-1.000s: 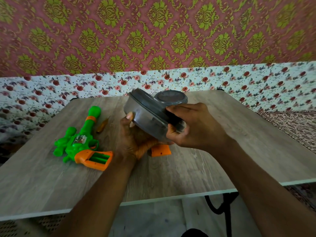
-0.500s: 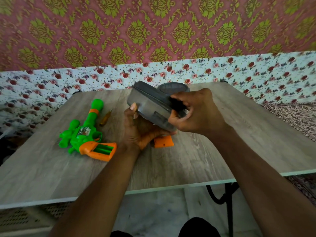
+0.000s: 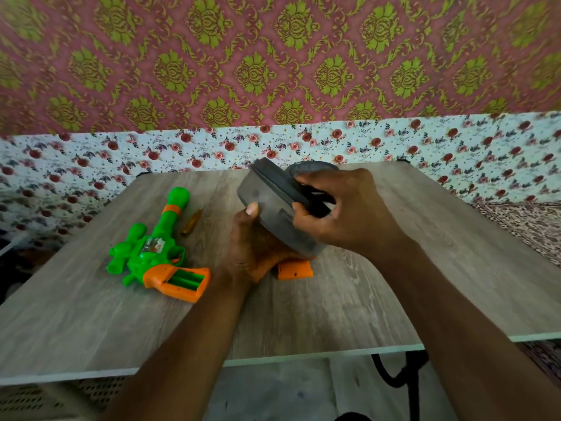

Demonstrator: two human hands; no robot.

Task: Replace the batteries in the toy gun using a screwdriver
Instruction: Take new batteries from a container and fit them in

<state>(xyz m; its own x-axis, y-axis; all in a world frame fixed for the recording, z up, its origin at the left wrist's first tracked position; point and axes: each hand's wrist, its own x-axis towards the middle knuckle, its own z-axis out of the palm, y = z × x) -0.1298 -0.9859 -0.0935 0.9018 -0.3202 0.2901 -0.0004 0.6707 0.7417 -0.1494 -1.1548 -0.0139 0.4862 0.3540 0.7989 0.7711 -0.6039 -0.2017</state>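
Batteries look not yet fitted: toy gun (image 3: pixel 151 247) lies on the counter (image 3: pixel 364 299) left of the grey container (image 3: pixel 267 205), handle bay open, cover (image 3: pixel 294 270) off beneath it. Left grip (image 3: pixel 252 247) cradles that container and right grip (image 3: pixel 343 214) curls round its lid.

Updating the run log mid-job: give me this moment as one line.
left hand: holds grey container from below | right hand: grips its rim | toy gun: on table, handle open | orange cover, screwdriver: on table
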